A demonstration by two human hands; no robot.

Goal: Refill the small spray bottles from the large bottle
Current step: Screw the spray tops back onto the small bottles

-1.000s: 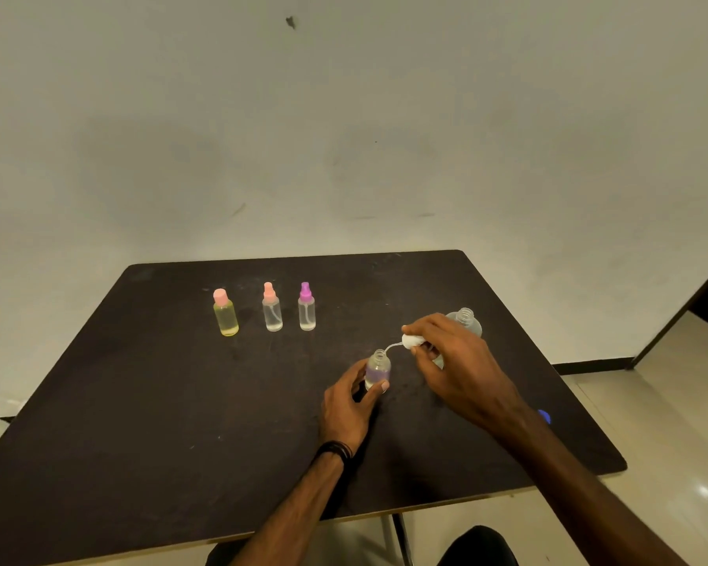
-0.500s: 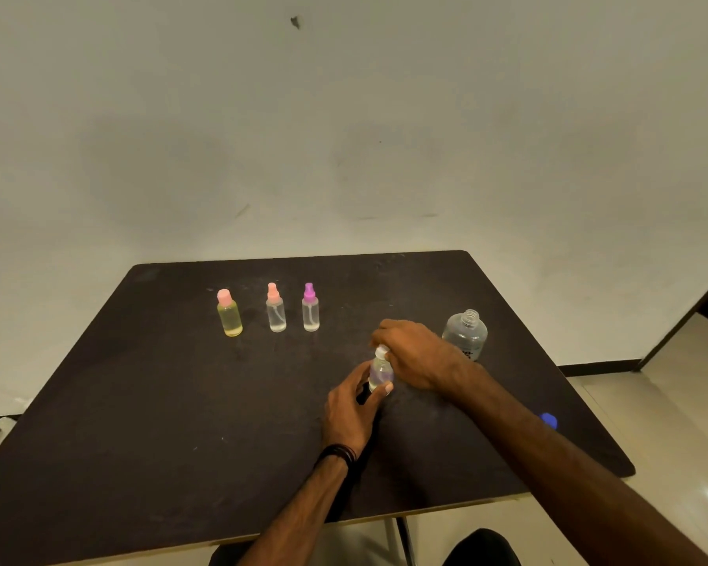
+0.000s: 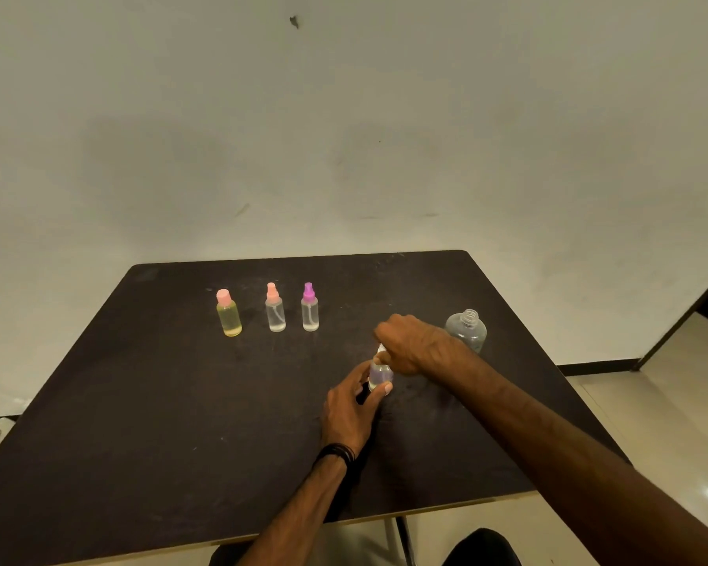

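A small clear spray bottle with a purplish tint stands on the black table. My left hand grips its body from the near side. My right hand closes over its top and holds the white spray cap, mostly hidden by my fingers. The large clear bottle stands uncapped just right of my right hand. Farther back stand three small bottles: a yellow one with a pink cap, a clear one with a peach sprayer and a clear one with a purple sprayer.
The table's right edge runs close to the large bottle, with pale floor beyond it. A plain wall rises behind the table's far edge.
My right hand brought the white cap with its tube from beside the small bottle onto its neck and now sits on top of it. My left hand kept hold of the bottle.
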